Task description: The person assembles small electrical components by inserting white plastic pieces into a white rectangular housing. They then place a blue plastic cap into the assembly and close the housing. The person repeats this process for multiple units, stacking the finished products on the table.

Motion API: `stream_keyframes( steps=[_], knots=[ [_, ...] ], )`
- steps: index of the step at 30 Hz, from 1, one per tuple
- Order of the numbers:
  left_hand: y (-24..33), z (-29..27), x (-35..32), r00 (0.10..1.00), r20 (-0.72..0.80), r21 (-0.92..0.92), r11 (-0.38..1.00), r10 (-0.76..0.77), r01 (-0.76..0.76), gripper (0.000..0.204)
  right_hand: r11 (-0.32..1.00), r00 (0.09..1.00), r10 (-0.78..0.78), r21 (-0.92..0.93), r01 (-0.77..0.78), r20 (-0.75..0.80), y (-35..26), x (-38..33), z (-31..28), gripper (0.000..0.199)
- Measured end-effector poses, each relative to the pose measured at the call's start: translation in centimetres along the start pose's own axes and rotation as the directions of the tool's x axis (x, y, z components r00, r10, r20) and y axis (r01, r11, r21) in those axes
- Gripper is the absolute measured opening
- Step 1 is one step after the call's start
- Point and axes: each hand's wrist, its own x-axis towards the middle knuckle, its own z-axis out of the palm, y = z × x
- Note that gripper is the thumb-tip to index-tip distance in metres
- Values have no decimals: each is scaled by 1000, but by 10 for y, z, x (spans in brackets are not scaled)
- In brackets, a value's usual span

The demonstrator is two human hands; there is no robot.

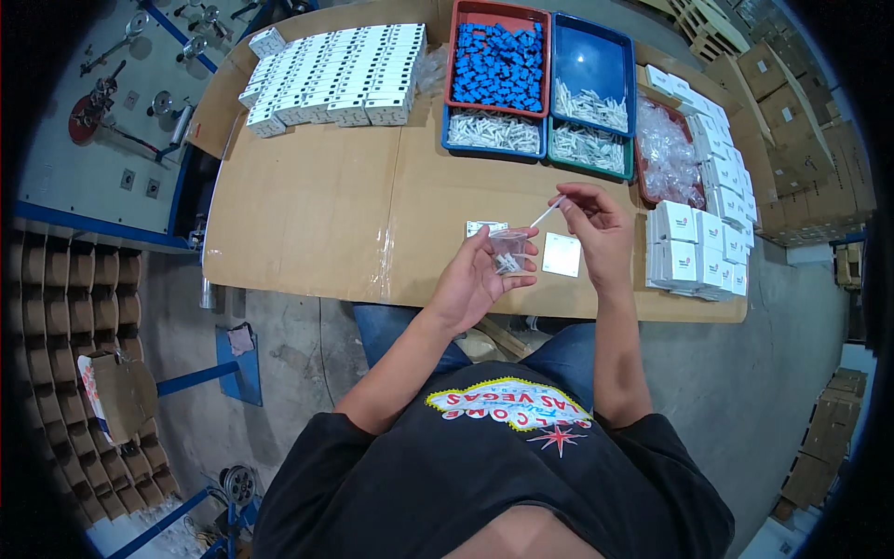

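Observation:
My left hand (470, 287) is closed around a small clear plastic bag (508, 250), whose lower part holds a few small white pieces. Above and to the right, my right hand (601, 233) pinches a thin white stick-like piece (547, 212) by its upper end. The stick slants down toward the bag's top edge; whether it touches the bag, I cannot tell. A flat white square piece (562, 255) lies on the table beside my right wrist. Just behind the bag, a small white box or card with dark marks (482, 227) is partly hidden by my left fingers.
Cardboard covers the table (307, 210). At the back stand a red tray of blue plugs (498, 65), a blue tray of white pieces (494, 130) and a partly filled blue tray (591, 70). White boxes (345, 70) are stacked far left, more boxes (694, 247) at right.

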Motion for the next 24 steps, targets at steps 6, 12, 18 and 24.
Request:
stream_keyframes(
  steps=[6, 12, 18, 24],
  knots=[
    [-8, 5, -9, 995, -98, 179, 983, -13, 31, 59, 1000, 1000, 9, 10, -9, -4, 2, -13, 6, 18],
    [-13, 1, -12, 995, -102, 202, 979, 12, 9, 58, 996, 995, 8, -87, 0, 95, -1, -18, 8, 15],
    [-21, 0, -6, 990, -140, 113, 993, -31, 47, 50, 981, 963, 166, -132, -140, 213, -11, -22, 9, 12],
    [-23, -3, -5, 982, -181, 120, 990, -47, 70, 49, 957, 942, 59, -286, 40, 331, -6, -18, 1, 12]
  ],
)
